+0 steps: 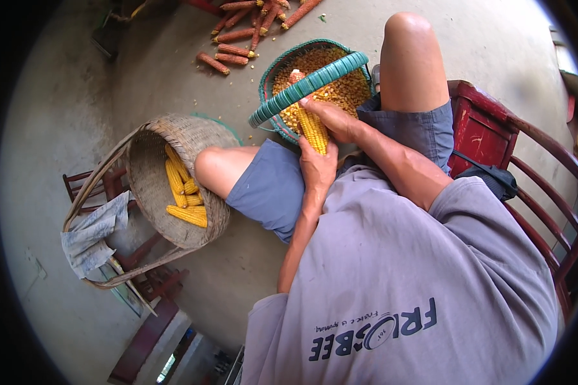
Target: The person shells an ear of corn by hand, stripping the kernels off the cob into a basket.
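Note:
An ear of yellow corn (313, 129), partly stripped at its far tip, is held between both hands over the near side of a green woven basket. My left hand (319, 161) grips the ear's lower end. My right hand (331, 118) lies along its upper side, the thumb near the bare tip. The green basket (267, 77) holds a deep layer of loose kernels (351, 86), and its wrapped handle (313, 83) crosses above them. Several whole yellow ears (176, 175) lie inside a tilted wicker basket (147, 192) beside the left knee.
Reddish stripped cobs (233, 36) and scattered kernels lie on the concrete floor (173, 86) beyond the baskets. A red wooden chair (484, 125) with curved rails stands at the right. Cloth (96, 233) is wrapped on the wicker basket's handle, with dark red wooden furniture (144, 337) beyond it.

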A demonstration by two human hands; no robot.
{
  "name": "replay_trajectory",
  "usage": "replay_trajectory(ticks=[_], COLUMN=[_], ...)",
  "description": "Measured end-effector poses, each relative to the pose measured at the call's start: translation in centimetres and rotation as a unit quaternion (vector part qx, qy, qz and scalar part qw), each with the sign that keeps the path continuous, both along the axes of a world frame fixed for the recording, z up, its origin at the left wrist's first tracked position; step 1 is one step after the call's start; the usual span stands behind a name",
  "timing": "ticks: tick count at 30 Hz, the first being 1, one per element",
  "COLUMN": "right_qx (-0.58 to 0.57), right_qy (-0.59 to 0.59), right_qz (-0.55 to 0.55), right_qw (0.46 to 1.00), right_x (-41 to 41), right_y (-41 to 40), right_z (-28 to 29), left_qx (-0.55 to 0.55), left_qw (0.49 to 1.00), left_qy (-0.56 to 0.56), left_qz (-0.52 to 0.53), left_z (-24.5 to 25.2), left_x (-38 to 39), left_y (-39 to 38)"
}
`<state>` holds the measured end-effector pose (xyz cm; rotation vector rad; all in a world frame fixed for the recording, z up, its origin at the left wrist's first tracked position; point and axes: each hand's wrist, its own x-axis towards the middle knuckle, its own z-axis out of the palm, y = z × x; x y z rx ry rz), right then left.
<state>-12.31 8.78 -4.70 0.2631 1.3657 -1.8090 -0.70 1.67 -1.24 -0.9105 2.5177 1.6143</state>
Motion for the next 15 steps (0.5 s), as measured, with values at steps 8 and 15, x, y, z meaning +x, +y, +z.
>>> replay_trajectory(ticks=[8,15], right_qx=[-0.097,-0.129], right_qy=[-0.059,-0.081], right_qz=[-0.017,-0.042], right_qw=[0.993,0.987], right_x=[-0.1,0.5], right_y=[0.0,0.2], right_z=[2.6,0.1], left_qx=[0.276,0.594], left_qw=[0.961,0.799], left_qy=[-0.018,-0.038], left_qz=[0.002,0.088], left_z=[0.0,0.1], left_x=[-0.2,-0.3], left_y=[-1.3,-2.6])
